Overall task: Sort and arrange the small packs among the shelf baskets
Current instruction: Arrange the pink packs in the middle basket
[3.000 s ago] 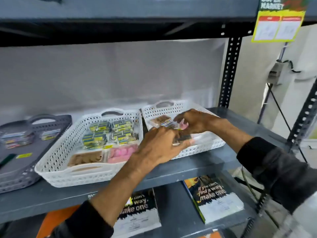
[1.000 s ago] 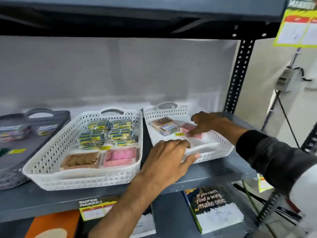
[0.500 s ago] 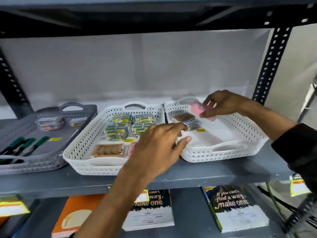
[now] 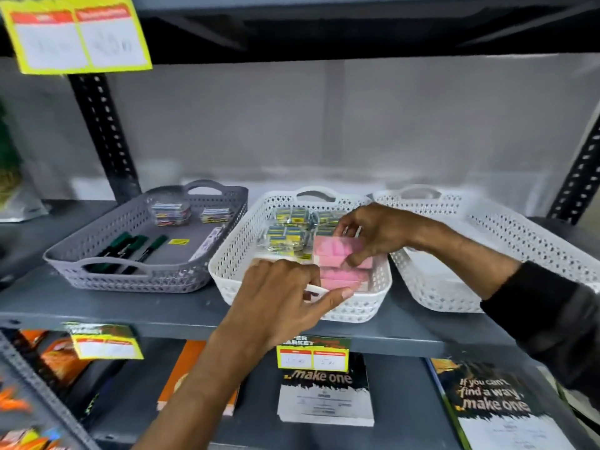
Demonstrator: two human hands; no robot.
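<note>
On the far left sits the grey basket [image 4: 146, 251]. It has green pens [image 4: 136, 245] and a few small packs at the back. I leave it alone.

Next to it is the middle white basket [image 4: 233, 254]. At its back lie the yellow and blue packs [image 4: 289, 233] in a bunch. At its front right lies a flat pink pack [image 4: 342, 276].

My left hand [image 4: 279, 303] is at the front of this basket. My fingers are bent and a little apart, and my thumb [image 4: 337, 295] presses on the front rim by the handle. I think this hand should hold the basket so it does not slide when I put things in. I cannot see what is under my palm.

My right hand [image 4: 376, 233] is over the right side of the same basket. My fingers are pinched on another pink pack [image 4: 336, 250]. It is just above the pink one that lies in the basket.

I think the good way is to bring it down slowly and flat, right on top of the other pink one, with the edges lined up. I should not bump the yellow and blue packs beside it. I should let go only when it rests and does not tip.

On the far right is the other white basket [image 4: 506, 241]. My arm hides part of its inside, so I cannot tell what is in it.
</note>
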